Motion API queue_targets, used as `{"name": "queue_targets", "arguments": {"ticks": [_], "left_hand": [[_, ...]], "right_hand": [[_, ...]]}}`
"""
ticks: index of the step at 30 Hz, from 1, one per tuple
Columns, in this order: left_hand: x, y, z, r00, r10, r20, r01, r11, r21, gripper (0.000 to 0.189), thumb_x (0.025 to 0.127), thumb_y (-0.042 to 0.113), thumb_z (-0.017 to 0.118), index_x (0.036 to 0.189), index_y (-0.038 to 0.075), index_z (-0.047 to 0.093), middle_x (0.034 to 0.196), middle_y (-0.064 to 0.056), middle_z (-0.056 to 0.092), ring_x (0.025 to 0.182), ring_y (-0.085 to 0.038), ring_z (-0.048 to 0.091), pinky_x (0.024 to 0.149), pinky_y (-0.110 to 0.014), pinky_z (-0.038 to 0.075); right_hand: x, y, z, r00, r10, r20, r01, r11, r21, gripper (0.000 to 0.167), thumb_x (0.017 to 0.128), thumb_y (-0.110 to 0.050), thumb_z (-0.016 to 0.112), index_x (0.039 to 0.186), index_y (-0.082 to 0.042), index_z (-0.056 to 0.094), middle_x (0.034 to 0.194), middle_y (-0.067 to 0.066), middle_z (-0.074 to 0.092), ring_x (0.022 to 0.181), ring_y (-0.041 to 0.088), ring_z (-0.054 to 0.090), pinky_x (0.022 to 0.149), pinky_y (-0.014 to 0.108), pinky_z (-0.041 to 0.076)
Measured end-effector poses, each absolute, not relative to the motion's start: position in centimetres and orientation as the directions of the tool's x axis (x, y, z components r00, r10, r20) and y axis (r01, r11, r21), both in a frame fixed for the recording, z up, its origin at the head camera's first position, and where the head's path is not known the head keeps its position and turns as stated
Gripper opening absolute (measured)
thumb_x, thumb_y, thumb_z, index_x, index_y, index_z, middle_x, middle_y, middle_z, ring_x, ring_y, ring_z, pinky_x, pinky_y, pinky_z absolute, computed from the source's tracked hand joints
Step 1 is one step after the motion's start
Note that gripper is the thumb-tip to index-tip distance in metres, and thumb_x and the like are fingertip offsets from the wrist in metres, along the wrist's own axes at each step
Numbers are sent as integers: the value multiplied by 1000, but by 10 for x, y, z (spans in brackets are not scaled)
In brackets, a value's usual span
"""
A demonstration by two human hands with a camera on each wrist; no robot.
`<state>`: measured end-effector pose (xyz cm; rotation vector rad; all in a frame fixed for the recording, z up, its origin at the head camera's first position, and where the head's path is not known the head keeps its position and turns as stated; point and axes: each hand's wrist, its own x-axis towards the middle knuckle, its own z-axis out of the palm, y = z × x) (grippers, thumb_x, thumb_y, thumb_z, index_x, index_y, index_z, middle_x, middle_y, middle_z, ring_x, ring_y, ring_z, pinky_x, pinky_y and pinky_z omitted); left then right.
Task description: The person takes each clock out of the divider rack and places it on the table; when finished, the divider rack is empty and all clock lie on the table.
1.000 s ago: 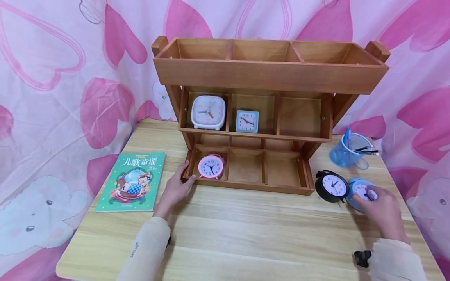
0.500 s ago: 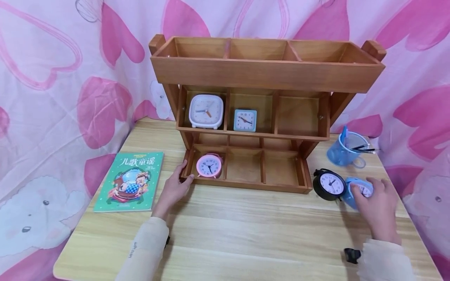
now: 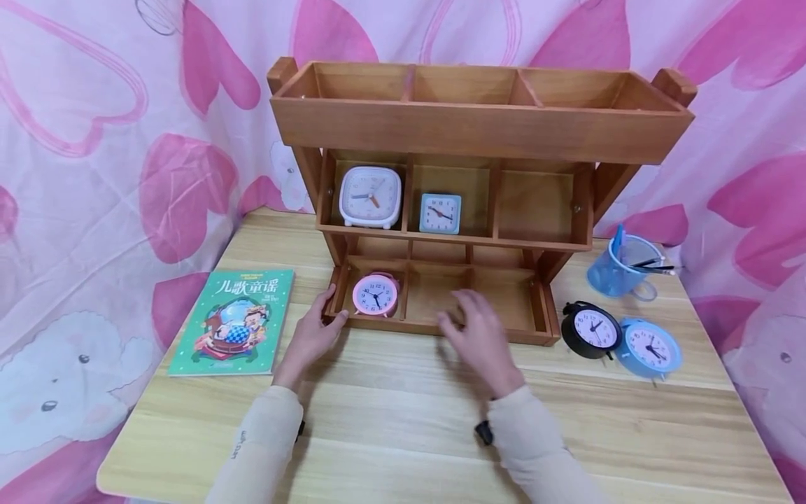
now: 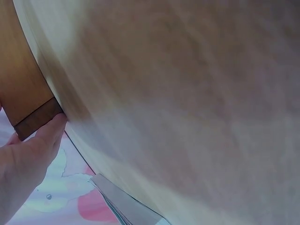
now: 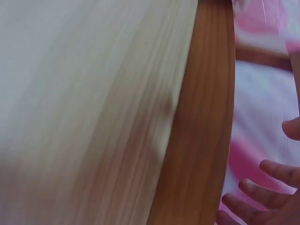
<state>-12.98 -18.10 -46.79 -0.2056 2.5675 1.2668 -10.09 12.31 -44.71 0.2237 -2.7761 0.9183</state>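
Note:
My left hand (image 3: 310,344) grips the lower left front corner of the brown wooden shelf (image 3: 478,129); the left wrist view shows fingers (image 4: 47,138) on both sides of that corner. My right hand (image 3: 481,337), blurred, hovers in front of the bottom row's middle compartment with fingers spread and nothing held. A pink alarm clock (image 3: 376,295) stands in the bottom left compartment. Above it, a white clock (image 3: 370,197) sits in the middle row's left compartment, and a small light-blue square clock (image 3: 440,214) in the centre one. A black alarm clock (image 3: 592,330) and a blue alarm clock (image 3: 651,348) lean back beside the shelf.
Behind those two clocks stands a blue mesh cup (image 3: 609,276) with pens. A green picture book (image 3: 233,322) lies on the wooden table (image 3: 390,434), left of the shelf. Pink heart-print cloth (image 3: 101,175) hangs at the back and sides.
The right hand has let go of the blue alarm clock and moved left to the shelf's front. The blue clock stays beside the black one. The left hand keeps its grip.

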Motion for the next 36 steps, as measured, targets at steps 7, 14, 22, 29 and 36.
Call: {"name": "queue_targets", "arguments": {"ticks": [7, 14, 22, 29, 36], "left_hand": [[-129, -180, -465, -956, -11, -293, -239, 607, 758, 68, 101, 38, 53, 159, 30, 18, 159, -23, 27, 142, -44, 33, 113, -58, 32], [-128, -182, -465, -962, -17, -272, -227, 605, 763, 67, 101, 37, 53, 159, 28, 21, 159, -23, 29, 140, -45, 36, 111, -60, 34], [-129, -183, -467, -962, -2, -275, -222, 597, 771, 67, 101, 38, 53, 159, 30, 21, 160, -21, 28, 141, -42, 35, 112, -58, 34], [-128, -187, -464, -963, -5, -268, -217, 598, 772, 66, 101, 39, 53, 159, 30, 21, 159, -21, 29, 140, -43, 37, 110, -59, 36], [-129, -187, -467, -967, 10, -255, -201, 585, 786, 66, 100, 39, 55, 158, 32, 24, 157, -23, 32, 138, -42, 40, 110, -55, 38]], "right_hand": [[-120, 45, -458, -965, -163, 206, -251, 804, -539, 52, 90, -43, 68, 133, -13, 63, 143, 17, 52, 133, 40, 45, 108, 62, 36], [-141, 6, -464, -977, -156, 147, -206, 870, -448, 60, 88, -54, 66, 137, -20, 59, 140, 16, 52, 125, 41, 48, 102, 58, 40], [-153, -11, -468, -994, -92, 52, -105, 917, -384, 68, 84, -65, 64, 136, -21, 58, 128, 16, 56, 108, 38, 55, 96, 56, 44], [-162, -21, -460, -998, -62, -20, -50, 930, -365, 84, 78, -72, 66, 140, -18, 50, 126, 16, 53, 102, 40, 58, 89, 56, 48], [-166, -21, -464, -1000, -22, 20, -28, 930, -367, 80, 76, -66, 71, 136, -16, 51, 121, 14, 52, 96, 38, 58, 86, 53, 50]]}}
